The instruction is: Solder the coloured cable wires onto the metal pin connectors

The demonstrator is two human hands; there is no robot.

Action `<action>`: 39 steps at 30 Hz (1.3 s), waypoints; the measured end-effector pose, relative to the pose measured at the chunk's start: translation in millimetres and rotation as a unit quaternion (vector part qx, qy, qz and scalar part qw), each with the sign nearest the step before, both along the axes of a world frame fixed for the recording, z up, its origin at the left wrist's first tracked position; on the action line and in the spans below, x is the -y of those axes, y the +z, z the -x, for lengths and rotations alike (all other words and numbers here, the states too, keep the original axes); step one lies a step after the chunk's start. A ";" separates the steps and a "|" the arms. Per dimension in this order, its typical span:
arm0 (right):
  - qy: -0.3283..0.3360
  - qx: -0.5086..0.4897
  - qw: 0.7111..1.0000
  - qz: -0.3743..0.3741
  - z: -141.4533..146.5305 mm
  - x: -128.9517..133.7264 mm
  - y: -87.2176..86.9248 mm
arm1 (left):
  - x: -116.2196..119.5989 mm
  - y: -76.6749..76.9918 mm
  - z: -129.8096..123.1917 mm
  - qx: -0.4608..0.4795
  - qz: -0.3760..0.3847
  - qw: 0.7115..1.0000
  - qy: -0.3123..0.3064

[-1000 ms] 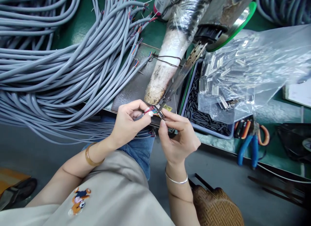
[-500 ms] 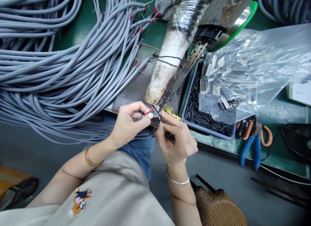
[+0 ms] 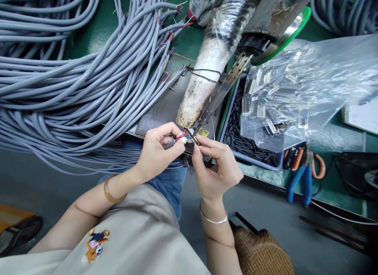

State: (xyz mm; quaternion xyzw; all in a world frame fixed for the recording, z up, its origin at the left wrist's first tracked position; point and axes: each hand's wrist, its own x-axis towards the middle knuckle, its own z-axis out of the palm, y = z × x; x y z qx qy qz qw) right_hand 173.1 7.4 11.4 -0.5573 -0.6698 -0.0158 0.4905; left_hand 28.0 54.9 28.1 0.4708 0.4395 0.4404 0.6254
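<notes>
My left hand [image 3: 161, 149] pinches the end of a grey cable whose thin coloured wires [image 3: 180, 137] fan out at a small metal connector [image 3: 191, 136]. The thumb of that hand has a white tip. My right hand [image 3: 217, 160] is closed at the connector's right side, thumb and forefinger together on it. Right above the connector is the tip of a soldering iron [image 3: 217, 95], coming down from the upper right. A white wrapped tube [image 3: 196, 90] ends just behind my fingers.
Grey cables [image 3: 88, 78] lie in a large heap at the left. A blue tray [image 3: 254, 158] of small black tubes and a clear bag [image 3: 319, 82] of connectors lie at the right. Pliers [image 3: 307, 168] hang over the bench's front edge. A woven stool [image 3: 260, 247] stands below.
My right thumb and fingers have shifted slightly and now meet closer at the connector. The yellow strip beside them no longer shows. The view has moved slightly.
</notes>
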 end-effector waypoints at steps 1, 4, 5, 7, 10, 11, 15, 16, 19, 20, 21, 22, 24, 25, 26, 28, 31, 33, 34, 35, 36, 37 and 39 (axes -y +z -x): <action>-0.002 0.001 1.000 -0.001 0.2 -0.8 0.7 | -0.1 0.3 -0.1 -0.002 -0.001 1.000 0.000; -0.010 0.004 1.000 -0.004 0.9 -2.0 3.4 | -0.3 1.9 -0.2 -0.002 -0.013 1.000 0.001; -0.012 0.005 1.000 -0.005 1.1 -2.0 4.2 | -0.5 2.6 -0.3 -0.001 -0.017 1.000 0.000; -0.014 0.011 1.000 -0.008 1.4 -1.5 5.4 | -1.4 3.9 -0.5 0.001 -0.021 1.000 -0.002; -0.017 0.023 0.999 -0.020 0.9 -0.7 5.1 | -4.0 4.6 -0.5 0.016 -0.012 1.000 -0.004; -0.014 0.026 0.999 -0.024 0.6 -0.6 4.4 | -5.1 4.5 -0.5 0.027 -0.005 1.000 -0.007; 0.002 0.017 1.000 -0.011 -0.1 -0.8 1.6 | -8.2 4.3 -0.3 0.063 0.023 0.997 -0.021; 0.002 0.009 1.000 -0.002 0.1 -0.9 1.3 | -8.3 4.4 -0.3 0.064 0.025 0.997 -0.021; -0.005 -0.024 1.000 0.009 1.4 -0.8 2.1 | -7.2 4.8 -0.1 0.065 0.016 0.998 -0.016; -0.005 -0.033 0.999 0.010 1.9 -0.7 2.7 | -6.6 4.9 -0.1 0.067 0.011 0.998 -0.016; -0.005 -0.040 0.999 0.010 2.3 -0.7 3.3 | -6.1 4.9 -0.1 0.069 0.006 0.997 -0.018; -0.005 -0.042 0.999 0.011 2.6 -0.7 3.8 | -5.6 4.8 -0.1 0.071 0.002 0.997 -0.019; -0.005 -0.041 0.999 0.012 3.0 -1.2 4.7 | -5.0 4.5 -0.4 0.071 -0.005 0.997 -0.019; -0.005 -0.039 0.999 0.012 3.1 -1.7 5.0 | -4.8 4.2 -0.6 0.070 -0.006 0.997 -0.017; -0.005 -0.037 0.999 0.011 3.1 -2.2 5.3 | -4.7 3.8 -1.0 0.068 -0.004 0.998 -0.014; -0.007 -0.036 0.999 0.009 3.2 -3.1 6.2 | -4.6 3.2 -1.7 0.059 -0.003 0.998 -0.009; -0.012 -0.032 0.999 0.003 3.6 -3.7 8.5 | -4.6 3.4 -2.2 0.039 -0.006 0.999 -0.004; -0.017 -0.023 1.000 -0.002 4.1 -3.2 9.8 | -5.1 4.2 -2.1 0.032 -0.008 0.999 -0.003; -0.018 -0.017 1.000 -0.005 4.4 -2.8 9.9 | -5.4 4.6 -1.9 0.032 -0.007 0.999 -0.004; -0.019 -0.009 1.000 -0.009 4.6 -2.2 9.5 | -5.9 4.9 -1.6 0.034 -0.005 0.999 -0.005; -0.019 0.001 1.000 -0.012 4.7 -1.7 8.7 | -6.4 4.9 -1.3 0.037 -0.001 0.999 -0.007; -0.016 0.012 1.000 -0.016 4.7 -1.0 7.3 | -6.8 4.7 -1.1 0.041 0.005 0.999 -0.010; -0.007 0.037 0.999 -0.021 3.7 0.6 3.7 | -7.1 3.6 -0.5 0.043 0.019 0.999 -0.013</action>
